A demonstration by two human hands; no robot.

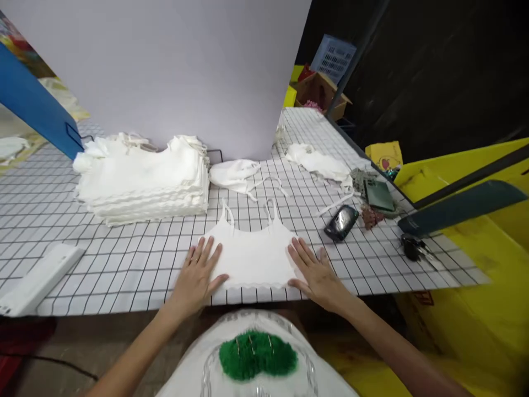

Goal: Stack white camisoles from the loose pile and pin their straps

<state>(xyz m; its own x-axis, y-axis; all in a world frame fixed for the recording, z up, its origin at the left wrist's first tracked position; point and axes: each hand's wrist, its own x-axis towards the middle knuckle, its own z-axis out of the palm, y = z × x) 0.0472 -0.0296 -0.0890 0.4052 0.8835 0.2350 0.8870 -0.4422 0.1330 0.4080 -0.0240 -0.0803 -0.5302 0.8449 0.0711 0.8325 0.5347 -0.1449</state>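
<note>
A white camisole top (256,256) with thin shoulder straps lies flat on the checked tablecloth, straps pointing away from me. On its left edge rests my left hand (198,271), palm down with fingers spread. My right hand (316,271) lies flat on the right edge in the same way. Neither hand grips anything. Behind and to the left is a thick stack of folded white garments (142,176). Just beyond the camisole, a crumpled white garment (235,173) with loose straps lies beside the stack.
Right of the camisole are a dark shiny device (341,222), a green phone-like item (379,194) and keys (413,248). Another white garment (318,162) lies farther back. A white power strip (43,278) sits at left. A pale panel (177,71) stands behind; yellow bins (467,209) flank the right.
</note>
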